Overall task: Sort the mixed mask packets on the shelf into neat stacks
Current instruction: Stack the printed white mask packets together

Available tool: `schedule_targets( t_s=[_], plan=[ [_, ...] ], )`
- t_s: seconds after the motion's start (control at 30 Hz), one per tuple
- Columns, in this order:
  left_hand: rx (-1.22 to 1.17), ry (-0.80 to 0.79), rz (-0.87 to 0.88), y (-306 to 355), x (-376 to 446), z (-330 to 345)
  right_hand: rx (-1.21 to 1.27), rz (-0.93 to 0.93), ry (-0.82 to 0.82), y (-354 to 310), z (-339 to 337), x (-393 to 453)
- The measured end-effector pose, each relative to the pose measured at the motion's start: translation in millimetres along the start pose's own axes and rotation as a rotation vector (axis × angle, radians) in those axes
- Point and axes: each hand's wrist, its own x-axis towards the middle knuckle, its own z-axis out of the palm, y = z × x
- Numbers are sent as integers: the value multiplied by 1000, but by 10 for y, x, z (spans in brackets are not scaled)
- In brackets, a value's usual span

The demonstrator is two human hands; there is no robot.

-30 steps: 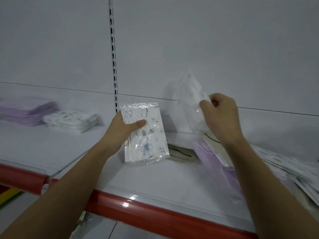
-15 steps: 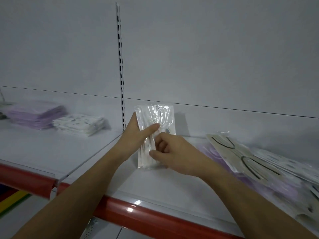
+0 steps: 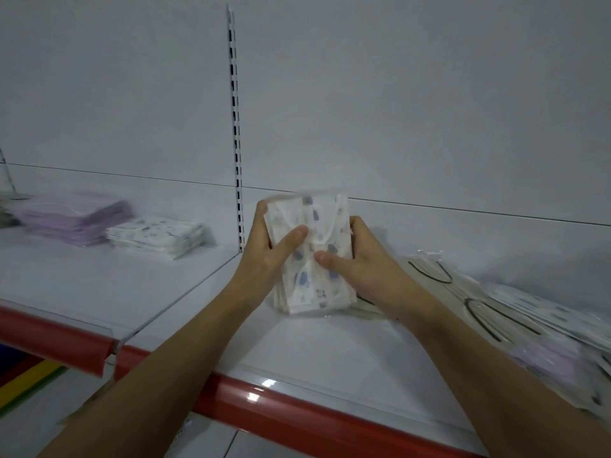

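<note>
In the head view, the left hand [image 3: 264, 256] and right hand [image 3: 360, 259] are gripping printed mask packets [image 3: 310, 256] upright on the shelf [image 3: 330, 345], with two stacks [image 3: 155, 236] sitting finished and the mixed pile [image 3: 496, 312] awaiting sorting.

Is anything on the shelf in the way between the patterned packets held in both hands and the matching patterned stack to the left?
Nothing visible blocks it. The patterned white mask packets, held by the left hand and right hand, only have to cross the clear shelf divider; the shelf before the patterned stack looks bare.
</note>
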Motion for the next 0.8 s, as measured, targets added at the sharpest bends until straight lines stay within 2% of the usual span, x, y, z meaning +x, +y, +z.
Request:
schedule_targets(
  t_s=[0.07,0.13,0.23,0.33,0.47,0.67,0.8],
  plan=[
    [54,19,44,30,-13,1,-33,47,-75,58,43,3],
    [86,29,68,28,-23,-3,25,28,-75,67,66,12],
    [120,37,40,11,-9,32,123,-4,-109,65,51,29],
    [132,23,9,4,6,77,67,-8,-178,117,62,-35],
    [164,69,26,-20,24,72,74,23,-119,165,61,-16],
    [-20,405,15,19,149,-65,79,149,-48,251,122,38],
    [-103,437,-47,-15,187,-146,174,95,88,158,79,91]
  ],
)
